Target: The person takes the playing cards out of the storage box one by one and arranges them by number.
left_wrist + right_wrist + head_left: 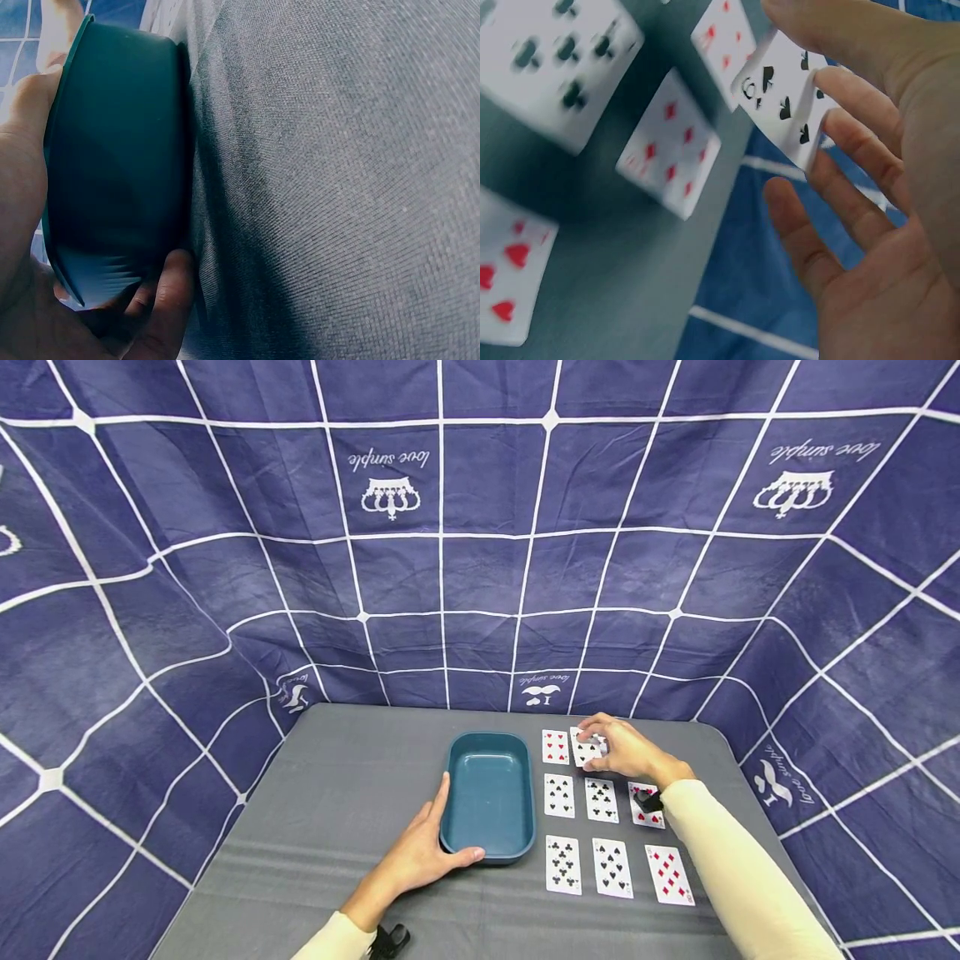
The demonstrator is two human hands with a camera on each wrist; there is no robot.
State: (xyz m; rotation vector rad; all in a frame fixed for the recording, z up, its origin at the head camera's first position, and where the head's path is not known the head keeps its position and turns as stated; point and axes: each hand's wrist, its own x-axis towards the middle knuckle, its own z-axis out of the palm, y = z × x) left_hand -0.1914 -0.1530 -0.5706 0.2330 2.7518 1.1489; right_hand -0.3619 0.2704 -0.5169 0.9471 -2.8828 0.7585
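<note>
In the head view my right hand (626,748) is over the far row of playing cards. It pinches a six of spades card (784,97) between thumb and fingers, and the right wrist view shows the card tilted and slightly bent. A red-heart card (555,747) lies just left of it. Under that hand, a diamonds card (670,146) lies face up. My left hand (423,850) spans the near left corner of a teal tray (447,835). Its thumb touches the near rim, while straight fingers lie along the left outer wall (112,135).
Two nearer rows of face-up cards lie right of the tray: a spades card (558,796), clubs card (602,800) and hearts card (647,818), then a clubs card (562,864), spades card (612,867) and diamonds card (669,874). Blue curtains (487,577) border the grey table (337,777).
</note>
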